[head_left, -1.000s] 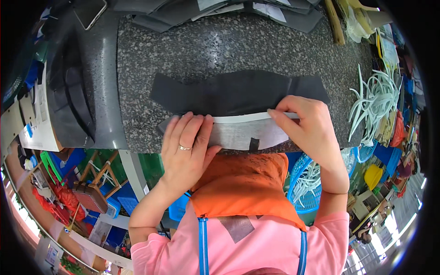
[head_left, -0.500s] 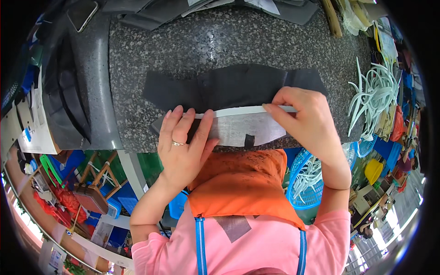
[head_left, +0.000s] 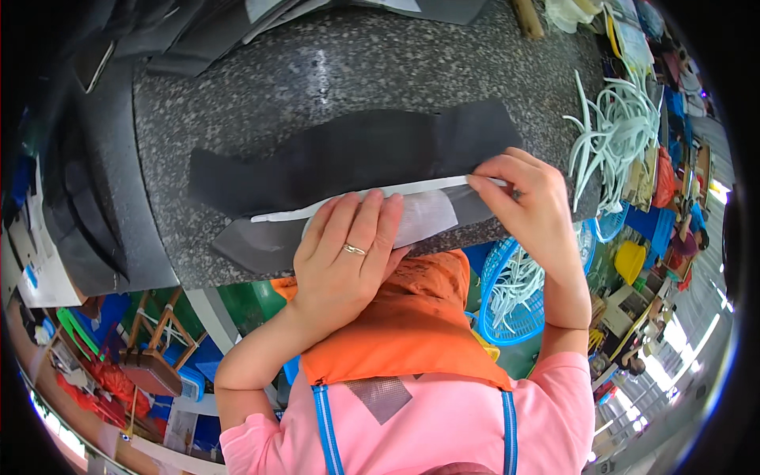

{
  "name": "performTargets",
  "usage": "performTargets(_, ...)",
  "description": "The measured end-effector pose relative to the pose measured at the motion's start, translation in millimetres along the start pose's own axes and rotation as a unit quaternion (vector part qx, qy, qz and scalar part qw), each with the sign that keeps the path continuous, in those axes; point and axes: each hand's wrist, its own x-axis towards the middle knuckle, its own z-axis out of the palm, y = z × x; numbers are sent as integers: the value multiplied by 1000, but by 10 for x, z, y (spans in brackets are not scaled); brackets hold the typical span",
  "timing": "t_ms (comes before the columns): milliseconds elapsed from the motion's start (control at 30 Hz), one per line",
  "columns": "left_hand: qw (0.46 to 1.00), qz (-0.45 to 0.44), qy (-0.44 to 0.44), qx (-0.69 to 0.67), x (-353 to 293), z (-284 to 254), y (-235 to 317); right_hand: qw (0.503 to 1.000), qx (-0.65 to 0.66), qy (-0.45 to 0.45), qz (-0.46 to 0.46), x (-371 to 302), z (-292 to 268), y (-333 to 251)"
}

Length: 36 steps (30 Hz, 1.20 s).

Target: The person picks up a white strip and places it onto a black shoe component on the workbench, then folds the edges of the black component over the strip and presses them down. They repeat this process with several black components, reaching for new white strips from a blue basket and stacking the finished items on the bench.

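A long black sheet piece, like leather or synthetic leather, lies across the speckled stone slab. A narrow white strip runs along its near edge, where a dark grey flap and a pale silvery backing patch show. My left hand, with a ring on it, lies with its fingers stretched flat over the strip and the patch. At the strip's right end my right hand pinches it between thumb and forefinger. Part of the patch is hidden under my left hand.
Dark sheet pieces are stacked at the slab's far edge. Pale green strips hang in a tangle at the right, above a blue basket holding more. More black material lies at the left. A wooden stick is at the far right.
My left hand has slid right along the strip, baring its left end, and its fingers lie closer together. My right hand still pinches the right end. The whole view has shifted and tilted.
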Motion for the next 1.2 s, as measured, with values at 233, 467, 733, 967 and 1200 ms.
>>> performTargets(233,997,7,-79,19,200,-90,-15,989,-144,36,-24,74,63,167)
performTargets(467,973,102,-2,206,-20,-107,73,983,-166,16,-76,377,-172,341)
performTargets(733,979,-114,-2,-170,-21,-270,34,939,-177,7,-296,465,250,-527)
performTargets(967,984,-42,86,149,-644,-159,-208,925,-141,-33,-351,318,326,-630)
performTargets(1200,994,-48,94,38,-565,-331,-229,868,-37,-79,-489,34,540,-254)
